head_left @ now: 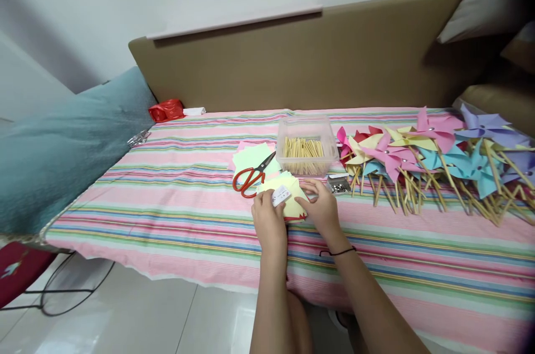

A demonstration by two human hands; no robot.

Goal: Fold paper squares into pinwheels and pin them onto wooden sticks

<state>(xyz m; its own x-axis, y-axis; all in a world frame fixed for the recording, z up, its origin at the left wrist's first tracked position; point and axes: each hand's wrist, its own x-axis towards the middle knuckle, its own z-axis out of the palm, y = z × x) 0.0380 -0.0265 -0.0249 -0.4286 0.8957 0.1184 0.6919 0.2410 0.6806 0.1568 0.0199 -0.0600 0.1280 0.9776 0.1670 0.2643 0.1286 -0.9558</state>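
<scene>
My left hand point(268, 216) is closed on a small white printed item point(281, 195), which lies over a stack of pale yellow paper point(295, 207). At the stack's right edge my right hand point(321, 204) has its fingers bent against the paper, thumb on top. Red paper shows at the stack's lower edge. Red-handled scissors point(249, 180) lie just beyond my left hand, their dark blades over light green paper point(251, 158). A clear plastic box point(330, 154) of short wooden sticks point(303, 149) stands behind the stack. Small metal pieces point(339, 186) in a bag sit right of it.
Many paper pinwheels point(388, 156) on sticks are piled at the right. The striped cloth point(167, 203) covers the seat. A red bag point(167, 111) and a blue cushion point(92, 136) are at the left, with a red stool point(23, 270) below.
</scene>
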